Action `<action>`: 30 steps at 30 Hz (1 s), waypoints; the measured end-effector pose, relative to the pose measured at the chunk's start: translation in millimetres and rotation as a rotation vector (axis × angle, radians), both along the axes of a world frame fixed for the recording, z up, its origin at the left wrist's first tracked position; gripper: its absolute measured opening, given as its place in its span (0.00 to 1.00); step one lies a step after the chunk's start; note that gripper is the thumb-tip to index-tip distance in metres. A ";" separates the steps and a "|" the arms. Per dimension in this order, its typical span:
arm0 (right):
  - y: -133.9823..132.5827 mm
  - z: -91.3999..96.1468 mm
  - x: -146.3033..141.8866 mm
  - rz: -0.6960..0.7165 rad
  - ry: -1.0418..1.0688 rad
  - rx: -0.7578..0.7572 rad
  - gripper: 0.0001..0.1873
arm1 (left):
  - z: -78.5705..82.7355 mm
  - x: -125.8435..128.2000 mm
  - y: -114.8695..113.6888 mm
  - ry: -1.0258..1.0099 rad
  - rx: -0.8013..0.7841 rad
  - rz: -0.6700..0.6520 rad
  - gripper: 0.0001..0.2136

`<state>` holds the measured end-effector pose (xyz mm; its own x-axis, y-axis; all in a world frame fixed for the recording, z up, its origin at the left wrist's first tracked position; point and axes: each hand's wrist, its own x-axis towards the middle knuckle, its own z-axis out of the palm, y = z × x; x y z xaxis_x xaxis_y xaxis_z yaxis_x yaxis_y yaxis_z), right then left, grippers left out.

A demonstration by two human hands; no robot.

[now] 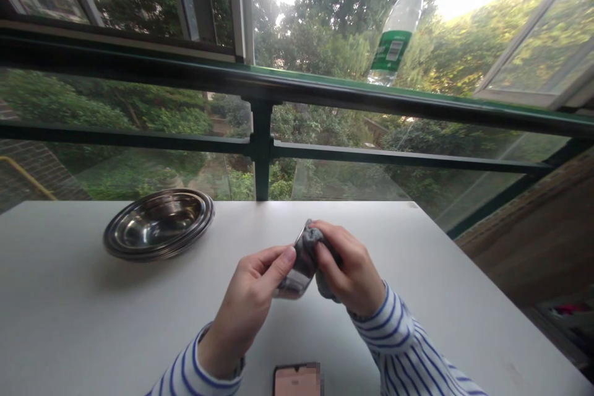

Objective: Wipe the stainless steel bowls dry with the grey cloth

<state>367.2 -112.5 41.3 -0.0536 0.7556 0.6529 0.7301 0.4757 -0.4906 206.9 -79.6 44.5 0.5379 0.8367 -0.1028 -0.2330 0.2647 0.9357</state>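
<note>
A small, shiny metal bowl (301,273) is held tilted above the white table, its rim pinched between the thumb and fingers of my left hand (253,288). My right hand (350,266) is closed around a bunched grey cloth (327,288), which presses against the bowl's upper right rim. Part of the bowl is hidden behind the cloth and my fingers. Striped sleeves cover both wrists.
Several nested stainless steel bowls (158,226) rest on the left of the white table (153,328). A phone (296,382) lies at the near edge. Beyond the table runs a dark green railing (262,154), with a plastic bottle (394,37) standing on its top ledge by the window.
</note>
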 end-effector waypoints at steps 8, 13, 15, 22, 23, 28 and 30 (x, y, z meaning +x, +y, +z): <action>-4.2 4.2 -3.8 0.104 -0.158 0.100 0.19 | 1.0 0.1 1.4 -0.027 0.008 0.031 0.12; 0.5 -1.0 -0.7 -0.038 0.000 0.018 0.16 | 1.5 0.6 -0.7 -0.012 0.019 -0.012 0.12; -1.5 0.3 -1.7 0.030 -0.069 0.032 0.18 | 0.6 0.0 0.6 -0.014 0.022 0.012 0.12; 1.0 -3.8 -1.1 -0.009 -0.002 0.023 0.16 | -1.4 -0.6 1.7 -0.015 0.040 -0.010 0.12; 2.3 -5.0 -0.3 -0.044 0.042 -0.007 0.15 | -1.5 -0.3 1.5 -0.010 0.041 -0.022 0.13; -0.1 -3.5 -3.4 0.002 -0.035 0.050 0.17 | -1.8 -0.2 2.8 -0.013 0.052 0.012 0.12; -2.7 -2.2 -6.9 0.048 -0.123 0.104 0.20 | -2.2 -1.0 3.7 -0.021 0.047 0.038 0.12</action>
